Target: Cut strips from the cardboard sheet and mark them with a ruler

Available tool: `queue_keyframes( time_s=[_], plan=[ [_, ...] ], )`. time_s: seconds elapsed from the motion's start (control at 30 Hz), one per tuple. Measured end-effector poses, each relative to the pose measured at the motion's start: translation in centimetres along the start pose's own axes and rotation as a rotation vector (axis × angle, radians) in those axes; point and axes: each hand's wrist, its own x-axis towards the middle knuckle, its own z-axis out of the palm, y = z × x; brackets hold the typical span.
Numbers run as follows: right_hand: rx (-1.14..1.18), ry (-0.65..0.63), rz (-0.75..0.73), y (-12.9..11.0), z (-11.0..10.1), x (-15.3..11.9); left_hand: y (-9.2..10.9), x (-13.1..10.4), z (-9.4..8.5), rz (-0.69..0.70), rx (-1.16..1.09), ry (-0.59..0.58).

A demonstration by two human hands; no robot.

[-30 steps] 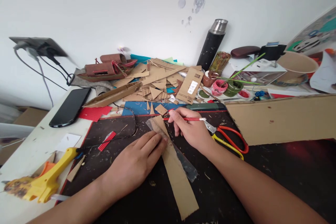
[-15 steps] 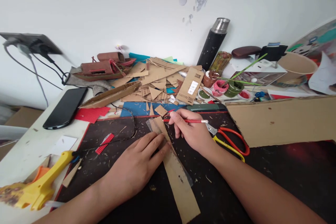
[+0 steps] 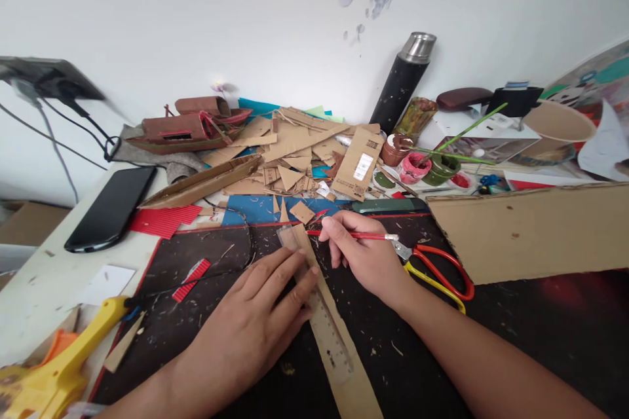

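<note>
Under the fingers of my left hand [image 3: 255, 317] lies a clear ruler [image 3: 330, 339], resting lengthwise on a narrow cardboard strip [image 3: 361, 387]. These fingers are stretched out, pressing down from above, and cover the ruler's upper part. My right hand [image 3: 366, 255] is closed around a red pencil [image 3: 371, 236] with a white eraser end. The pencil is almost level, its writing end pointing left, near the strip's far end. Just right of that hand lie scissors [image 3: 442, 268] with one orange-red and one yellow handle.
Cardboard scraps [image 3: 299, 144] pile up behind the dark mat [image 3: 196, 334]. Model boats [image 3: 181, 134] stand at back left, paint jars [image 3: 414, 167] at back right. A phone [image 3: 111, 206] and a yellow glue gun [image 3: 73, 360] lie left. A large cardboard piece [image 3: 535, 232] lies right.
The ruler has turned and slid on the strip: its near end, which stuck out past the right edge, now lies within the strip. The pencil stays in my right hand. The view has shifted slightly.
</note>
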Motion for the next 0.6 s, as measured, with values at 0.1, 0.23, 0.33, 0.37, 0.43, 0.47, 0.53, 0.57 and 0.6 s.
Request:
queue_keyframes(
  time_s=[0.1, 0.23, 0.33, 0.37, 0.43, 0.47, 0.53, 0.57, 0.6],
  plan=[
    [0.005, 0.002, 0.0, 0.02, 0.02, -0.05, -0.16, -0.18, 0.15, -0.028, 0.023, -0.033],
    [0.007, 0.008, 0.002, 0.03, 0.03, -0.09, -0.39, -0.54, 0.4, -0.014, 0.025, -0.063],
    [0.002, 0.012, 0.003, -0.02, 0.01, -0.12, -0.44, -0.64, 0.37, 0.006, 0.032, -0.061],
    [0.003, 0.01, 0.002, -0.05, 0.0, -0.13, -0.45, -0.64, 0.32, 0.012, 0.033, -0.063],
    [0.004, 0.006, 0.001, -0.11, -0.01, -0.15, -0.45, -0.63, 0.23, 0.014, 0.035, -0.059],
    [0.003, 0.006, 0.0, -0.13, -0.02, -0.16, -0.45, -0.63, 0.19, 0.014, 0.035, -0.056],
    [-0.004, 0.005, -0.003, -0.16, -0.05, -0.17, -0.47, -0.66, 0.16, 0.017, 0.038, -0.051],
    [-0.01, 0.005, -0.005, -0.16, -0.06, -0.17, -0.5, -0.68, 0.17, 0.019, 0.04, -0.048],
    [-0.017, 0.005, -0.007, -0.15, -0.08, -0.18, -0.52, -0.7, 0.18, 0.022, 0.042, -0.046]
  ],
)
